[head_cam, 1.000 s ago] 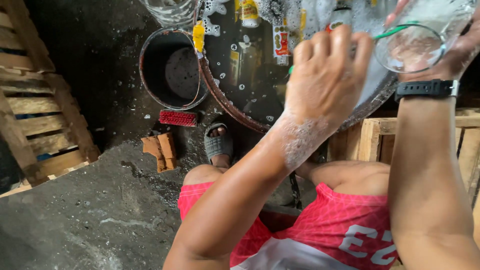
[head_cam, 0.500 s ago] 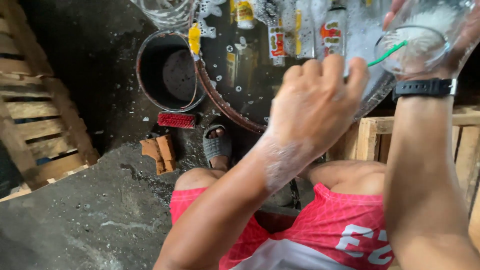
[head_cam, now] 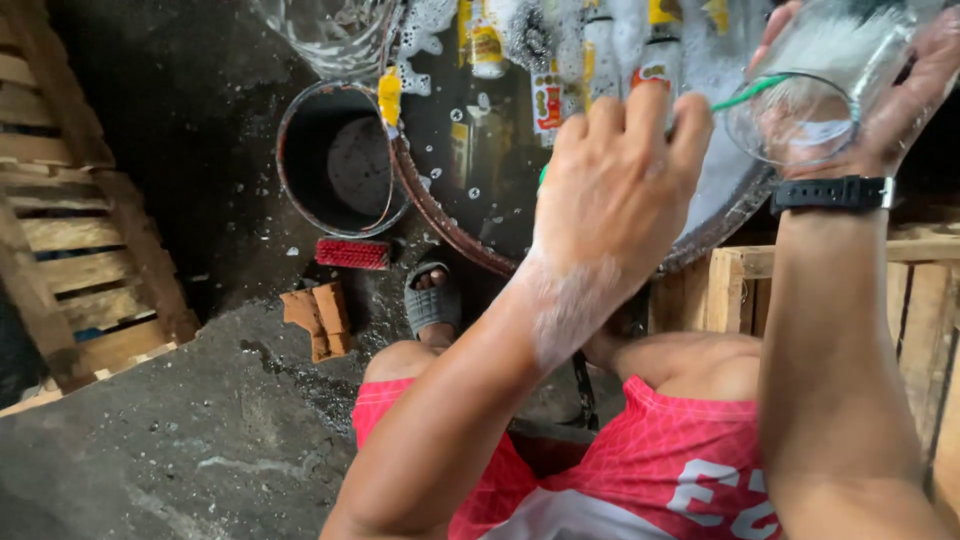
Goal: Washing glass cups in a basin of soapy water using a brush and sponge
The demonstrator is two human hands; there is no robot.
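Note:
My right hand (head_cam: 905, 95), with a black watch (head_cam: 830, 193) on its wrist, grips a clear soapy glass jar (head_cam: 810, 105) tipped on its side at the upper right. My left hand (head_cam: 620, 190), foam on its wrist, is closed on a thin green brush handle (head_cam: 745, 95) whose tip reaches into the jar's mouth. Both hands hover over a large round basin (head_cam: 440, 215) of dark soapy water in which several labelled bottles (head_cam: 545, 100) float.
A black bucket (head_cam: 335, 160) stands left of the basin, a clear container (head_cam: 330, 35) above it. A red scrub brush (head_cam: 352, 253), a brick (head_cam: 318, 318) and my sandalled foot (head_cam: 432, 300) are on the wet concrete. Wooden pallets (head_cam: 70, 250) lie left, a wooden crate (head_cam: 740, 290) right.
My left hand has drawn slightly down and left, away from the jar's mouth, still on the green handle. The jar stays in my right hand.

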